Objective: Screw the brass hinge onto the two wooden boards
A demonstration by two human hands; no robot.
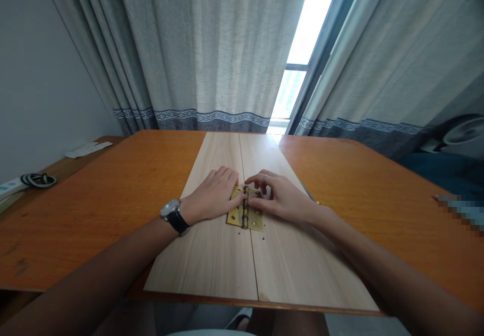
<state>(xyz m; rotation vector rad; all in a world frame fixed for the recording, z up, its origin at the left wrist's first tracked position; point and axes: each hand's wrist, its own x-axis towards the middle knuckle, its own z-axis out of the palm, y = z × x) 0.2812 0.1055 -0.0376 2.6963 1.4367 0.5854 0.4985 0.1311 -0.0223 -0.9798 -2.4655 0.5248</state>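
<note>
Two pale wooden boards point(212, 255) lie side by side on an orange-brown table point(94, 215), their seam running away from me. A brass hinge point(245, 216) lies flat across that seam. My left hand point(212, 193), with a black wristwatch on the wrist, rests palm down on the left board, its fingers curled, thumb touching the hinge's left leaf. My right hand point(282, 197) sits over the right leaf with its fingers bent and fingertips pressing on the hinge near its pin.
Grey curtains and a bright window stand behind the table's far edge. A side ledge at the left carries a coiled black cable point(38, 179), a white power strip and white papers point(88, 149). A small yellow-tipped object point(316, 202) peeks out by my right wrist.
</note>
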